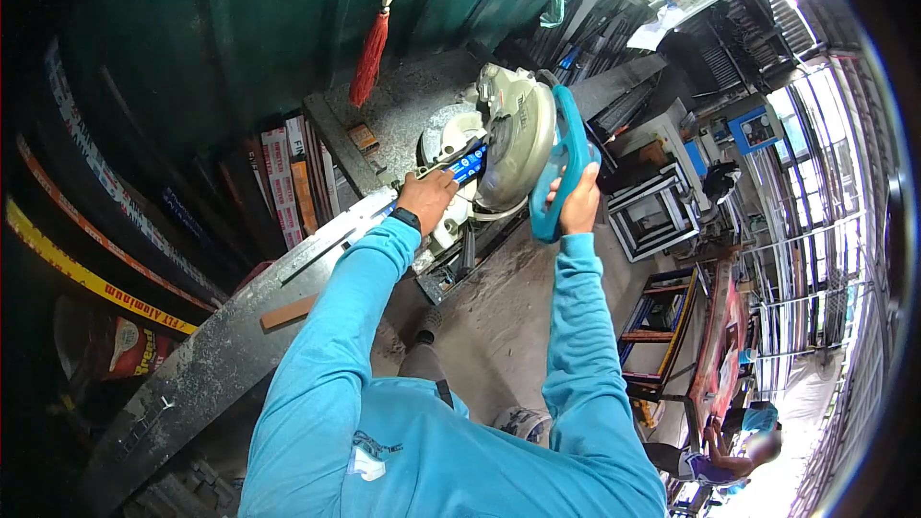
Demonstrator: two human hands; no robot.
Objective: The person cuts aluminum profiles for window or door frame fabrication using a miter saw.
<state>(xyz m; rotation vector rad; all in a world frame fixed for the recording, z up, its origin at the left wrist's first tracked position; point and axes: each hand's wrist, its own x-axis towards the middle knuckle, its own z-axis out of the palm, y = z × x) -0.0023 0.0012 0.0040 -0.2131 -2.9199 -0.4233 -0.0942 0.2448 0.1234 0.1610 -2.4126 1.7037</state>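
Note:
A miter saw (523,139) with a pale guard and a teal handle (573,144) stands on the workbench in front of me. My right hand (578,200) is wrapped round the handle. My left hand (429,198) grips a metal bar with a blue printed film (469,165), close to the saw's guard, its fingers bent over the bar. The bar lies across the saw's base and reaches toward the guard. How far the blade has come down is hidden by the guard.
A long grey bench beam (221,350) runs to the lower left, with a brown wooden strip (289,313) on it. A red tassel (369,58) hangs above the bench. Framed panels (657,206) stand at right. Another person (720,460) is at the far lower right.

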